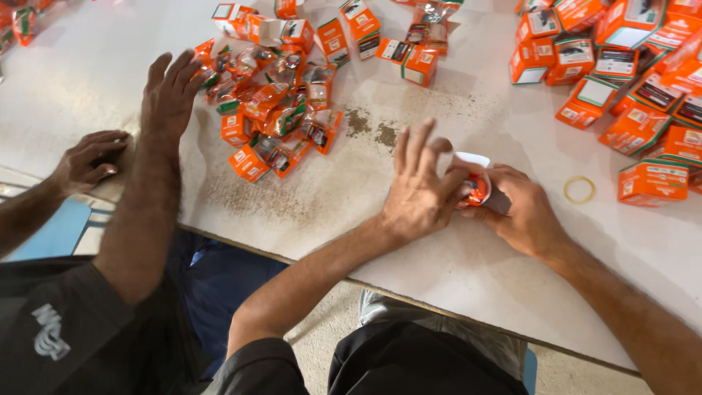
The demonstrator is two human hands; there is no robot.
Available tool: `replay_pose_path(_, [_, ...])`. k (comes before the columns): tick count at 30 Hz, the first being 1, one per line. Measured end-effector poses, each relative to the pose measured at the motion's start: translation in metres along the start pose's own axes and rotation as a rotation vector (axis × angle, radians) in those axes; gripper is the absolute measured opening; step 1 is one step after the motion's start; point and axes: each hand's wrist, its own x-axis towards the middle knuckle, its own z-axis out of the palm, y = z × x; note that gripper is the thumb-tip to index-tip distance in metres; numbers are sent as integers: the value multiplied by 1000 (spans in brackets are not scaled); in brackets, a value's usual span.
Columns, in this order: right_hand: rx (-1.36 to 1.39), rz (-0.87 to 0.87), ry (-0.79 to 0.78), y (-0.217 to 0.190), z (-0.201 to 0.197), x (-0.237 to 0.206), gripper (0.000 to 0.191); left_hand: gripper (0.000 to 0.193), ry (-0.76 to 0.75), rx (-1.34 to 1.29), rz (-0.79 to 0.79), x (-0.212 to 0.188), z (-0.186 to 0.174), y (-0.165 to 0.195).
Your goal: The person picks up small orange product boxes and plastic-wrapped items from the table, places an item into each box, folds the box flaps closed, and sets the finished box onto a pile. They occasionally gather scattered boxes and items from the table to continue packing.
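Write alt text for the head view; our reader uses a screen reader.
A person's left hand and right hand hold a small orange box over a white table strewn with orange boxes; a co-worker's hand rests nearby.

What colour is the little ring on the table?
Yellow; the ring shows in the head view.
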Motion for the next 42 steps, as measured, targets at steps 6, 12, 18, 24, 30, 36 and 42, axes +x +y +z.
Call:
replay_pose_path(6, [-9, -3, 8, -1, 1, -5, 60, 41, -31, -336, -399, 5, 9, 8])
replay_pose_path(12, [13, 171, 69, -7, 5, -15, 76, 24, -255, -720, -654, 0, 22, -11])
replay_pose_path(18, [-227, -92, 60, -12, 7, -15, 60, 21, -201, -749, -581, -5, 20, -10])
replay_pose_path(24, [-392, -181, 18, -23, 3, -11, 55, 46, -484, -1442, -734, -1, 2, -41])
replay_pose_path(30, [-290, -86, 36, -20, 10, -11, 34, 32, -546, -1268, -802, 16, 19, -47])
replay_pose_path(36, [-279, -76, 75, -17, 12, -13, 34, 23, -542, -1200, -741, 14, 16, -52])
replay_pose_path(42, [-301, -51, 77, -19, 13, -13, 43, 17, -558, -1084, -728, 21, 26, -57])
